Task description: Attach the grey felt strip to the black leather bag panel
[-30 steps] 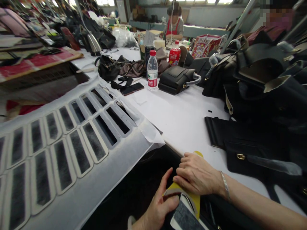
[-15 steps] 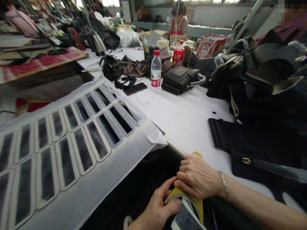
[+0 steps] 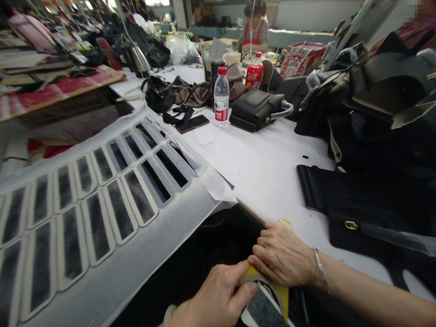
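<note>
Low in the view, my left hand (image 3: 218,290) is closed with its thumb pressed on a dark grey piece with a pale border (image 3: 264,306). Against that piece lies a bent yellow piece (image 3: 281,293) with a pale edge; its exact kind I cannot make out. My right hand (image 3: 282,254), with a bracelet at the wrist, is closed over the yellow piece, its fingertips touching my left hand. A yellow end (image 3: 285,222) shows beyond my right knuckles. To the left, a whitish sheet (image 3: 177,222) bears rows of dark strips with pale borders (image 3: 139,197).
On the white table (image 3: 259,181) stand a water bottle (image 3: 221,102), a red-labelled bottle (image 3: 255,72) and a black handbag (image 3: 257,109). A phone (image 3: 192,123) lies nearby. Black bags (image 3: 378,200) are heaped on the right. A person in a red apron (image 3: 254,34) sits farther back.
My left hand has turned slightly, its back rising more into view, and its thumb stays on the dark piece. My right hand has shifted a little downward and right. The yellow piece is still held.
</note>
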A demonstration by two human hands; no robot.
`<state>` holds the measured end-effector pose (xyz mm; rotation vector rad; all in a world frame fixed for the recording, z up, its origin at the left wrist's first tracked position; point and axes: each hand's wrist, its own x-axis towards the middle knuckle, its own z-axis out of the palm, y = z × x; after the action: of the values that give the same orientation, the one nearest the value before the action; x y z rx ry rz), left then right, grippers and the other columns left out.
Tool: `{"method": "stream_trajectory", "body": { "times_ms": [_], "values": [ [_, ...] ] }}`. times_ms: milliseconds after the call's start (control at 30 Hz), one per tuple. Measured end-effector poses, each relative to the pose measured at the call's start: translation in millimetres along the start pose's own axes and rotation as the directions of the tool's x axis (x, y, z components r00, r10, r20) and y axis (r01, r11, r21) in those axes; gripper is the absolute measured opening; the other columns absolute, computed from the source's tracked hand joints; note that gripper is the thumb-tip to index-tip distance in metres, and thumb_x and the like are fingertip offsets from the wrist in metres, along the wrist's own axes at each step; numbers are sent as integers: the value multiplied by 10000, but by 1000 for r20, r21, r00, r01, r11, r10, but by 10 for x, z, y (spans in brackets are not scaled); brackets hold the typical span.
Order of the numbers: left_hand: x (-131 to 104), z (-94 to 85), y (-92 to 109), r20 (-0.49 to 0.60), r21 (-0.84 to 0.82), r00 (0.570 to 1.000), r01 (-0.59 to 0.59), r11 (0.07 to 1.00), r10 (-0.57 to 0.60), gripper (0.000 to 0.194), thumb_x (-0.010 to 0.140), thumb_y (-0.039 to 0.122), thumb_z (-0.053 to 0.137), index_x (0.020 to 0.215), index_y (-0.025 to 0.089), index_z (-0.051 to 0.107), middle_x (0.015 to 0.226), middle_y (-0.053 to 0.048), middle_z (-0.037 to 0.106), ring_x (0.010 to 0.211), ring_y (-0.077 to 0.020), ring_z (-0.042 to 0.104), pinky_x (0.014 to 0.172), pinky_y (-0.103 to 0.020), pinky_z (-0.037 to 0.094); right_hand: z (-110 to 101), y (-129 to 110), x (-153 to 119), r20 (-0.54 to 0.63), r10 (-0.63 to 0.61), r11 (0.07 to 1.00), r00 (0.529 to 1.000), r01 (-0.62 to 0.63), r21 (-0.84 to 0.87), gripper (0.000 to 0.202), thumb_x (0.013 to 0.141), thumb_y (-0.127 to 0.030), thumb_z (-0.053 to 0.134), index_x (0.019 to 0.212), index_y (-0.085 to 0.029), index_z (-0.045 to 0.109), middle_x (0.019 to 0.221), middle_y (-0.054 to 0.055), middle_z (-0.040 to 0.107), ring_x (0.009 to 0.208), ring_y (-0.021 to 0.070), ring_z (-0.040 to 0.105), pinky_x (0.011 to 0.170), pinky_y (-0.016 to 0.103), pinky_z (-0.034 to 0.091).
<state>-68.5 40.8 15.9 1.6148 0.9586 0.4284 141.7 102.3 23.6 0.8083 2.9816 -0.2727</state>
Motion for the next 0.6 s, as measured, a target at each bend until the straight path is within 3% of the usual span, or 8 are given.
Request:
{"method": "stream_trajectory", "body": {
  "times_ms": [400, 500, 600],
  "values": [
    [-12, 24, 4, 37, 104, 999, -30, 994, 26, 266, 1000, 370, 439, 820, 195, 526, 759, 15, 538, 694, -141, 512, 694, -243, 371, 126, -302, -165, -8, 257, 963, 967, -255, 88, 482, 1050, -332, 232, 697, -223, 543, 629, 15, 588, 569, 187, 475, 640, 394, 151],
    [15, -13, 3, 69, 9, 997, -37, 999, 36, 389, 1011, 420, 394, 772, 170, 571, 742, 10, 540, 704, -142, 487, 745, -259, 391, 136, -399, -212, -9, 329, 942, 944, -327, 79, 512, 1061, -331, 201, 693, -226, 540, 624, 11, 589, 565, 189, 479, 636, 391, 151],
    [72, -47, -47, 125, -234, 991, 79, 969, -51, 511, 1013, 488, 342, 842, 143, 677, 759, -4, 602, 707, -150, 505, 729, -273, 413, 155, -485, -283, 3, 384, 921, 923, -384, 62, 523, 1072, -343, 197, 702, -227, 548, 632, 9, 598, 580, 191, 508, 636, 387, 155]
  ]
}}
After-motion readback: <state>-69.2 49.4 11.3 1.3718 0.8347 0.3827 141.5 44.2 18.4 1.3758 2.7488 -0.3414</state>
